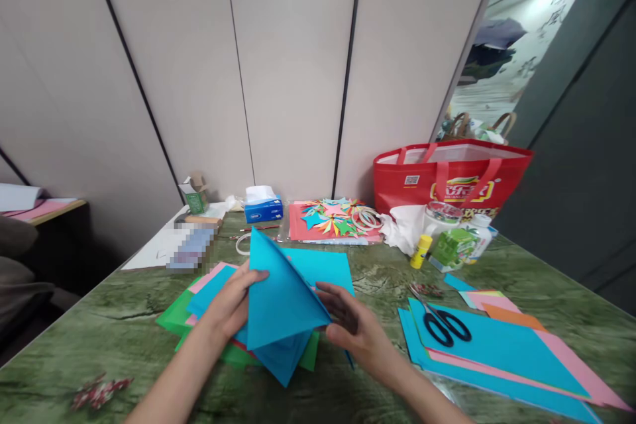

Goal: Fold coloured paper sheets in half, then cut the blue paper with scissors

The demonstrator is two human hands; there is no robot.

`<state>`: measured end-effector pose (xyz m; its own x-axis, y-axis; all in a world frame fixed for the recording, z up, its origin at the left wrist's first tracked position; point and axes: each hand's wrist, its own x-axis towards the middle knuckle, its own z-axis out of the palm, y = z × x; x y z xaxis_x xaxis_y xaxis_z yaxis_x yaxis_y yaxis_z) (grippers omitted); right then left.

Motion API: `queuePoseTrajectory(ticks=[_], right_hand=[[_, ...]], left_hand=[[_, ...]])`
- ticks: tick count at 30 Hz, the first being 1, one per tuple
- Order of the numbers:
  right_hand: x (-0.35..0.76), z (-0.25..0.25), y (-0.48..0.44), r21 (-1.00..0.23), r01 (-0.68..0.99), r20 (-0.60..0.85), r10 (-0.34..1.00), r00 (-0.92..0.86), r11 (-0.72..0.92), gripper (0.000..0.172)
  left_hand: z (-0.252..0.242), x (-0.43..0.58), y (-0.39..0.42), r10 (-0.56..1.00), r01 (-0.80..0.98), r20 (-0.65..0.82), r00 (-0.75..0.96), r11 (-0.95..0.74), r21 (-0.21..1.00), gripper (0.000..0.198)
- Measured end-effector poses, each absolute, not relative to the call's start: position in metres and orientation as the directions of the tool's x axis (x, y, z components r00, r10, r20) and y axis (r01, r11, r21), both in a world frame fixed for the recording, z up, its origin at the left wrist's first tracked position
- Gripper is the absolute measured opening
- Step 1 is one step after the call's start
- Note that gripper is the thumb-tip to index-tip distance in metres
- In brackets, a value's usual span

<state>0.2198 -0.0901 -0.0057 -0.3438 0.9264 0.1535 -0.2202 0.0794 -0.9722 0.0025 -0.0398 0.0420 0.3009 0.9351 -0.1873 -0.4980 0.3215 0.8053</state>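
Note:
A folded sheet of blue paper [278,298] is held up above the table, its front flap a triangle with a slanting crease. My left hand [231,301] grips its left edge, thumb on the front and the other fingers hidden behind. At the right corner of this paper is my right hand [358,324], fingers curved and thumb apart; whether it touches the corner is hard to tell. Behind shows another flat blue part [322,265], possibly the same sheet. Beneath lies a loose pile of coloured paper with a green sheet [173,315] at its left.
To the right, black-handled scissors [442,324] lie on blue and pink sheets [501,344]. Further back stand a yellow glue stick [421,252], a green box [452,248], a red bag [402,185], a tissue pack [263,209] and colourful paper stars [335,212].

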Motion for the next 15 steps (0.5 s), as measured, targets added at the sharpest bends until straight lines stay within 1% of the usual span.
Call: queuePoseTrajectory(ticks=[3, 5, 9, 12, 15], right_hand=[[0.219, -0.003, -0.094, -0.978, -0.173, 0.169, 0.928, -0.331, 0.117, 0.052], [0.219, -0.001, -0.095, -0.985, -0.079, 0.167, 0.946, -0.279, 0.151, 0.048], [0.223, 0.002, -0.091, -0.968, 0.173, 0.172, 0.981, -0.086, 0.185, 0.041], [0.232, 0.006, -0.083, -0.958, 0.215, 0.179, 0.98, -0.082, 0.192, 0.041], [0.241, 0.01, -0.077, -0.959, 0.213, 0.166, 0.979, -0.122, 0.189, 0.038]], left_hand=[[0.041, 0.001, -0.04, 0.95, -0.449, -0.178, 0.258, 0.281, 0.848, 0.027], [0.043, 0.002, -0.042, 0.946, -0.433, -0.175, 0.275, 0.284, 0.855, 0.027], [0.047, 0.004, -0.048, 0.916, -0.395, -0.209, 0.344, 0.343, 0.852, 0.051], [0.048, 0.001, -0.048, 0.894, -0.381, -0.213, 0.393, 0.369, 0.848, 0.065], [0.046, -0.001, -0.043, 0.879, -0.37, -0.215, 0.426, 0.386, 0.845, 0.067]])
